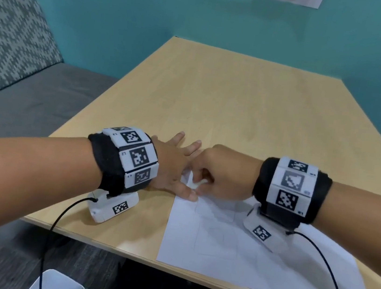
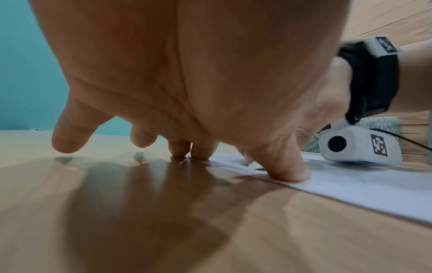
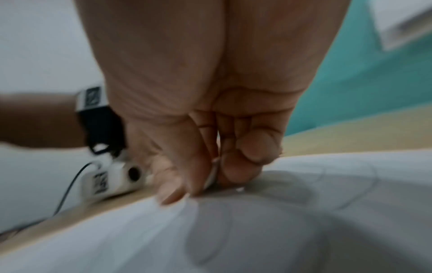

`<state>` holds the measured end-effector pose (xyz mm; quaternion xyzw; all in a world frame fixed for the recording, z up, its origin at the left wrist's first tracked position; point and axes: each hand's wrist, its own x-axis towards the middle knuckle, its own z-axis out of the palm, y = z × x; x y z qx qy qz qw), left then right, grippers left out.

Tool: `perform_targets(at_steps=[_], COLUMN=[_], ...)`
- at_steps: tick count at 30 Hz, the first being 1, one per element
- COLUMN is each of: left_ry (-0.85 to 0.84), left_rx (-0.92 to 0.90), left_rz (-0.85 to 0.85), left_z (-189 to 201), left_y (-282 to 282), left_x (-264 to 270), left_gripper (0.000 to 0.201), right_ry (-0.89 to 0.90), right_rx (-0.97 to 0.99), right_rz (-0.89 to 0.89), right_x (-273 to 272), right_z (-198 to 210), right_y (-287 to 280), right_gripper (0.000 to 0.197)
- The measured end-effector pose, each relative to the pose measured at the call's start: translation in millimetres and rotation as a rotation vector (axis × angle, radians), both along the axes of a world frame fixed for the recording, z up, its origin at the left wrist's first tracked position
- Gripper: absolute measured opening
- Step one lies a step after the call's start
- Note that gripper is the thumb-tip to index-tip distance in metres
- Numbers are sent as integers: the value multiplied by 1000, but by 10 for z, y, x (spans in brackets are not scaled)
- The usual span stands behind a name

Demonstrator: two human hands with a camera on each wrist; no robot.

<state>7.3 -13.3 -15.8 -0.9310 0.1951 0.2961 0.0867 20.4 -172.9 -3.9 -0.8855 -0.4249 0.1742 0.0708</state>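
1. Left hand (image 1: 171, 166): grip spread, thumb and fingertips pressing the far-left corner of the paper sheet (image 1: 243, 249) onto the tabletop (image 1: 215, 99).
2. Right hand (image 1: 224, 173): grip curled, pinching a small white piece (image 1: 195, 183) just beside the left thumb; can't tell what it is.
3. Sheet lies flat at the tabletop's near edge, with faint pencil lines on it.

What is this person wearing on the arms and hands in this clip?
No sleeves, no gloves: left hand and right hand are bare. Each wrist carries a wide black strap, left strap and right strap, faced with white panels printed with black square markers. Below each sits a white camera box, left box and right box, marked likewise, trailing thin black cables: left cable, right cable.
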Motion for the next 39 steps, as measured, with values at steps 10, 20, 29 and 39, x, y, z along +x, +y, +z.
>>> perform_targets(at_steps=[10,20,29,39], left_ry=[-3,-1,-16,-34], left_rx=[38,53,54,63], left_rz=[-19,-12,-20,-32], left_z=[-10,-19,-44,-23], left_y=[-6,-1,16,4], left_x=[6,28,39,21], left_gripper=[97,109,112,113], right_ry=[-62,-101,-84,-81], right_rx=[-54,-29,-29,-11], right_rz=[-25,-88,-128,-226], right_x=[59,126,155,308], right_z=[30,29,46,71], right_y=[4,-104,-152,-284], right_gripper=[8,9,11,14])
